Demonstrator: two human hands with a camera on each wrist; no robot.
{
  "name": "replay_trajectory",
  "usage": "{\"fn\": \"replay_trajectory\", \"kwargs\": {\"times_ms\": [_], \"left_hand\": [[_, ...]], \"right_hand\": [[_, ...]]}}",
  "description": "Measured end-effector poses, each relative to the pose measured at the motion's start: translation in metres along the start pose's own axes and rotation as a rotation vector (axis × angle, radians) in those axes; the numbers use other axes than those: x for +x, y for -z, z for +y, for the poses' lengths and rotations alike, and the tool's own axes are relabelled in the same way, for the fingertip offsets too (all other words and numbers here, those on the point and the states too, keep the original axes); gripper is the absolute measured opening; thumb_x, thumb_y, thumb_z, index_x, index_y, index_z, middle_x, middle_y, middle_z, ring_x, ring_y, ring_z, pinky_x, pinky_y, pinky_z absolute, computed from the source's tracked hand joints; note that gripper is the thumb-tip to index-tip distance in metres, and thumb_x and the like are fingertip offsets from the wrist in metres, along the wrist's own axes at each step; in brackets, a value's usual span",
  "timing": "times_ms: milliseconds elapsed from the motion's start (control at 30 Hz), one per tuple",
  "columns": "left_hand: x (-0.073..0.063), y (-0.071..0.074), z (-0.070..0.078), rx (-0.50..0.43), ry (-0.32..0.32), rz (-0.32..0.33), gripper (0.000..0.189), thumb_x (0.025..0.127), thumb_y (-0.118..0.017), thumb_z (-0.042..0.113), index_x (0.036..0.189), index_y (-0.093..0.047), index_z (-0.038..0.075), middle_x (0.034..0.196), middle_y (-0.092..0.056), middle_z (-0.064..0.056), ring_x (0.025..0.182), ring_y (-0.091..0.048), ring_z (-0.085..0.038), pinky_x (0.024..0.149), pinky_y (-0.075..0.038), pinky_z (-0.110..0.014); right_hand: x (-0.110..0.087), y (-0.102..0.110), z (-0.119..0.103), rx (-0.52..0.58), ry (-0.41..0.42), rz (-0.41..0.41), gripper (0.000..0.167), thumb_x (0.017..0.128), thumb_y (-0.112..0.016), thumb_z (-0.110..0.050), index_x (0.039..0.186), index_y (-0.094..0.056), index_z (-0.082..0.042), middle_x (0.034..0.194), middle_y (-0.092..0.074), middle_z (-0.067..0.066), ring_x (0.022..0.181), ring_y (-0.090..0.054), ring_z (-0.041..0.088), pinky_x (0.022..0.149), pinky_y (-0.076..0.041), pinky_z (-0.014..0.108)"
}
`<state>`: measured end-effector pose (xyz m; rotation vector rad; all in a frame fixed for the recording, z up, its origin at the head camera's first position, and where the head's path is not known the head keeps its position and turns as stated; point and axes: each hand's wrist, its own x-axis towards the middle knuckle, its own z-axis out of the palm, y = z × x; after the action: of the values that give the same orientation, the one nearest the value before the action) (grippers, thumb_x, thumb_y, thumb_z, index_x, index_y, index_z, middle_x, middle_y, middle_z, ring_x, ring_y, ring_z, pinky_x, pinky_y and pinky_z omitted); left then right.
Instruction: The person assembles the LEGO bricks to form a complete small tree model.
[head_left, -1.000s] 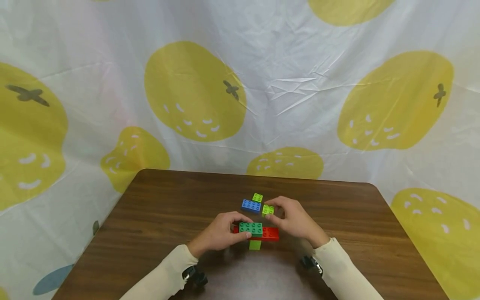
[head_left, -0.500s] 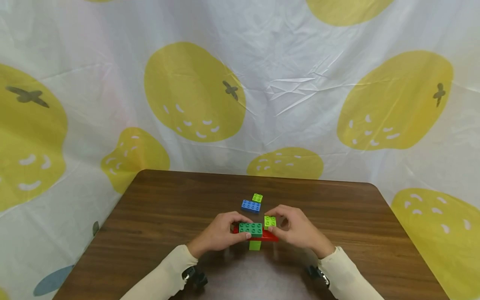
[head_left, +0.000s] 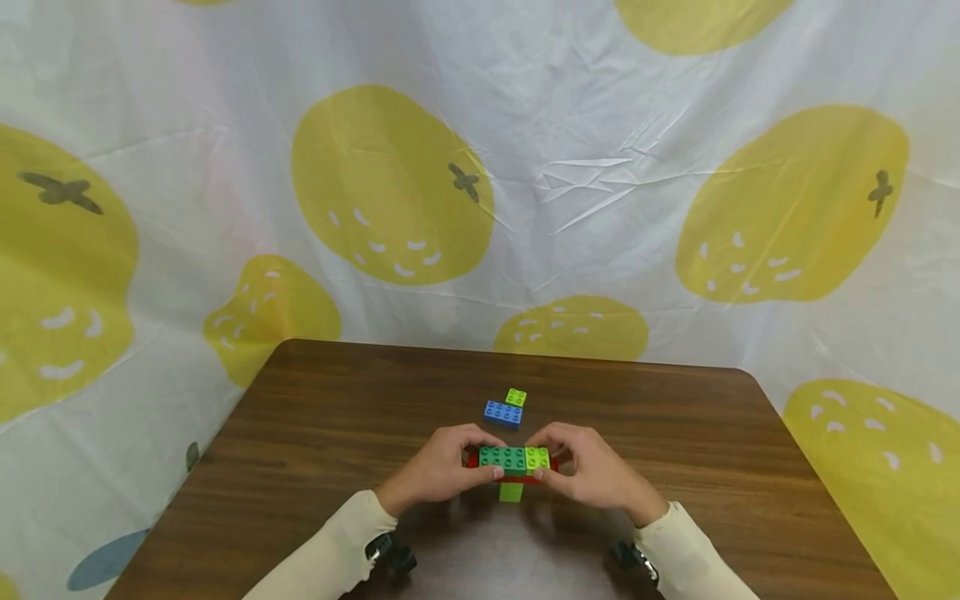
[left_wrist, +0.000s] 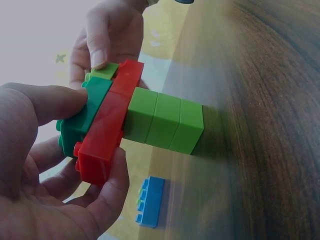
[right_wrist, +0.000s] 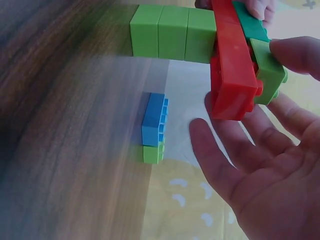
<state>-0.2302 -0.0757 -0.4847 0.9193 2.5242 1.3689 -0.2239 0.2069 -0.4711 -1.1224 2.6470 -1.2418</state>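
Three light green bricks [left_wrist: 165, 120] stand stacked as a column on the table. Across its top lie red bricks [left_wrist: 106, 125], forming a bar that overhangs both sides. On the bar sits a dark green brick [head_left: 502, 460]. My left hand [head_left: 438, 463] grips it between thumb and fingers, with fingers also against the red bar's left end. Beside it, a small light green brick [head_left: 537, 460] is on the bar's right part, pinched by my right hand [head_left: 600, 468]. Whether that brick is fully seated I cannot tell.
Behind the structure, a blue brick [head_left: 502, 413] lies on the brown wooden table [head_left: 360, 400]. A small light green brick [head_left: 515, 397] touches its far right corner. A white cloth [head_left: 570, 208] with yellow fruit prints hangs behind the table.
My right hand has brought the small light green brick toward me and down onto the red bar, right against the dark green brick. My left hand has stayed in place.
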Motion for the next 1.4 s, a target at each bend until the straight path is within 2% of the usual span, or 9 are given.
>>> {"fn": "replay_trajectory", "kwargs": {"times_ms": [200, 433, 500, 600, 700, 800, 1067, 1267, 1400], "left_hand": [[0.000, 0.000, 0.000, 0.003, 0.004, 0.000, 0.031, 0.096, -0.080, 0.035, 0.121, -0.077, 0.018, 0.106, -0.072, 0.004, 0.088, -0.060, -0.013, 0.075, -0.051, -0.025], [0.001, 0.000, 0.001, 0.005, -0.005, 0.001, 0.031, 0.096, -0.080, 0.036, 0.121, -0.077, 0.018, 0.105, -0.071, 0.005, 0.089, -0.061, -0.014, 0.075, -0.051, -0.025], [0.001, 0.001, 0.001, 0.006, -0.009, 0.001, 0.031, 0.096, -0.080, 0.036, 0.121, -0.077, 0.018, 0.105, -0.071, 0.004, 0.089, -0.061, -0.014, 0.074, -0.051, -0.025], [0.001, 0.001, 0.003, 0.005, -0.013, -0.002, 0.031, 0.095, -0.081, 0.035, 0.121, -0.078, 0.018, 0.105, -0.072, 0.003, 0.088, -0.060, -0.014, 0.072, -0.051, -0.025], [0.001, 0.002, 0.003, 0.009, -0.010, -0.005, 0.031, 0.095, -0.081, 0.035, 0.121, -0.078, 0.019, 0.105, -0.071, 0.003, 0.087, -0.060, -0.014, 0.071, -0.050, -0.025], [0.001, 0.001, 0.002, 0.015, -0.003, -0.007, 0.031, 0.096, -0.080, 0.037, 0.121, -0.078, 0.019, 0.104, -0.071, 0.004, 0.087, -0.061, -0.016, 0.071, -0.051, -0.025], [0.001, -0.001, 0.000, 0.003, -0.002, -0.010, 0.031, 0.096, -0.080, 0.036, 0.121, -0.077, 0.018, 0.106, -0.072, 0.004, 0.088, -0.062, -0.016, 0.073, -0.051, -0.025], [0.001, -0.001, 0.001, 0.001, 0.002, -0.013, 0.033, 0.096, -0.080, 0.036, 0.122, -0.077, 0.017, 0.108, -0.072, 0.003, 0.090, -0.063, -0.019, 0.074, -0.052, -0.025], [0.001, 0.000, 0.001, -0.002, 0.008, -0.010, 0.034, 0.095, -0.080, 0.036, 0.123, -0.076, 0.017, 0.112, -0.073, 0.000, 0.092, -0.062, -0.014, 0.077, -0.053, -0.025]], "right_hand": [[-0.002, -0.001, 0.003, 0.128, -0.033, -0.040, 0.020, 0.101, -0.075, -0.023, 0.120, -0.071, -0.019, 0.107, -0.078, 0.000, 0.093, -0.077, 0.015, 0.078, -0.063, 0.031], [0.000, -0.001, 0.008, 0.234, -0.056, -0.074, 0.018, 0.101, -0.073, -0.018, 0.118, -0.072, -0.012, 0.110, -0.078, 0.010, 0.092, -0.076, 0.011, 0.079, -0.062, 0.030], [0.000, -0.001, 0.010, 0.245, -0.048, -0.068, 0.017, 0.101, -0.074, -0.017, 0.117, -0.072, -0.010, 0.107, -0.079, 0.010, 0.088, -0.075, 0.010, 0.079, -0.062, 0.029], [0.000, -0.003, 0.014, 0.269, -0.033, -0.059, 0.017, 0.100, -0.074, -0.014, 0.116, -0.073, -0.008, 0.099, -0.078, 0.011, 0.079, -0.073, 0.009, 0.072, -0.062, 0.030], [-0.001, -0.006, 0.017, 0.263, -0.014, -0.045, 0.016, 0.100, -0.074, -0.012, 0.116, -0.073, -0.007, 0.089, -0.076, 0.009, 0.072, -0.071, 0.008, 0.065, -0.061, 0.030], [-0.002, -0.007, 0.018, 0.237, -0.010, -0.035, 0.016, 0.100, -0.075, -0.014, 0.115, -0.073, -0.009, 0.087, -0.075, 0.005, 0.071, -0.069, 0.007, 0.064, -0.060, 0.029], [0.000, -0.003, 0.013, 0.133, -0.058, -0.049, 0.016, 0.098, -0.078, -0.025, 0.112, -0.073, -0.022, 0.097, -0.077, -0.005, 0.080, -0.071, 0.010, 0.074, -0.061, 0.029], [0.007, 0.001, 0.014, 0.112, -0.066, -0.045, 0.010, 0.103, -0.072, -0.026, 0.110, -0.074, -0.019, 0.100, -0.079, -0.001, 0.081, -0.074, 0.013, 0.074, -0.062, 0.031], [0.014, 0.004, 0.016, 0.079, -0.078, -0.020, 0.016, 0.105, -0.068, -0.028, 0.111, -0.075, -0.015, 0.101, -0.079, 0.000, 0.081, -0.072, 0.012, 0.073, -0.061, 0.030]]}}
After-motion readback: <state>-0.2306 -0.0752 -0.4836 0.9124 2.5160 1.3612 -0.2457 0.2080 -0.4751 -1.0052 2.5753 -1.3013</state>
